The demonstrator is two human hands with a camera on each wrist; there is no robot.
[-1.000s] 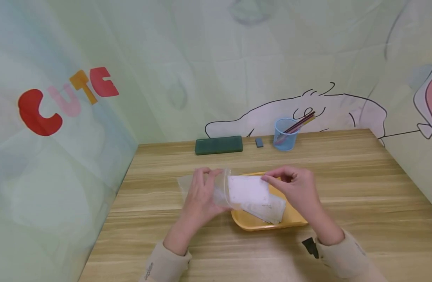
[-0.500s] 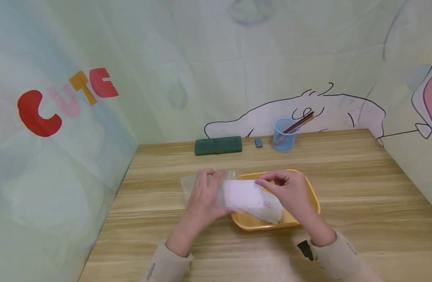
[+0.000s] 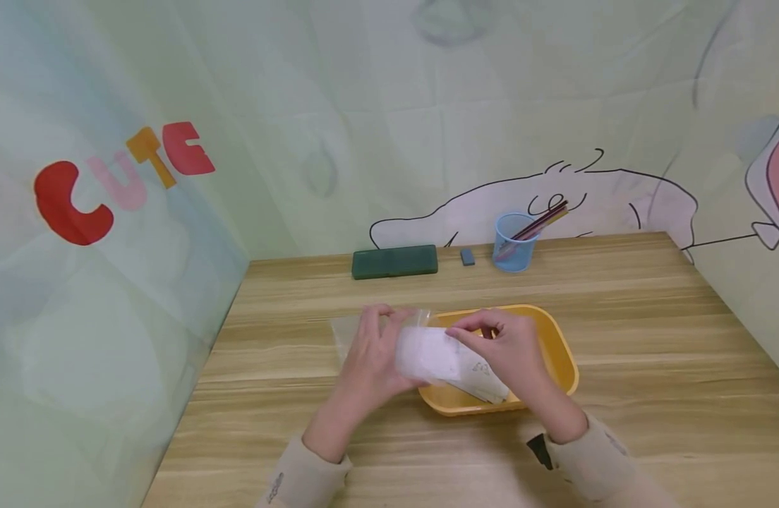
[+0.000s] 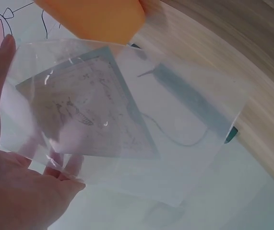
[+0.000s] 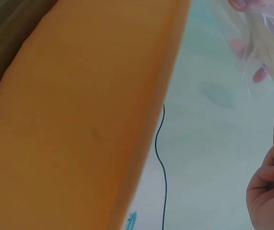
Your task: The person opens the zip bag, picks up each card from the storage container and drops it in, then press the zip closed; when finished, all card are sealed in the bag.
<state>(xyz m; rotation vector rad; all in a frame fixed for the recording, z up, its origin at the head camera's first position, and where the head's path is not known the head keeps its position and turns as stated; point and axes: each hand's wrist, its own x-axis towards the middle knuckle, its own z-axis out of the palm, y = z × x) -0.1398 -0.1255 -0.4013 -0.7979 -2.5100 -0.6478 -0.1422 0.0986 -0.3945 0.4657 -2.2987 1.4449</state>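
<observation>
My left hand (image 3: 372, 360) holds a clear plastic zip bag (image 3: 345, 333) by its mouth end, above the left part of a yellow tray (image 3: 564, 363). A white card (image 3: 437, 356) sits largely inside the bag. Its upper right corner is pinched between thumb and fingers of my right hand (image 3: 506, 349). Through the film, the left wrist view shows the card's other face (image 4: 86, 112), printed with a faint picture. Below, in the tray, lie flat pale cards or packets (image 3: 485, 381), partly hidden by the hands. The right wrist view shows my right hand (image 5: 273, 187) at the edge.
Along the back of the wooden table (image 3: 650, 339) stand a dark green flat case (image 3: 394, 262), a small blue-grey eraser-like block (image 3: 468, 257) and a light blue cup (image 3: 514, 247) with several pencils. A printed cloth backdrop (image 3: 339, 141) rises behind and at the sides.
My right hand has moved left, sliding the white card deeper into the bag. The left hand has shifted slightly right. More of the tray's right side shows.
</observation>
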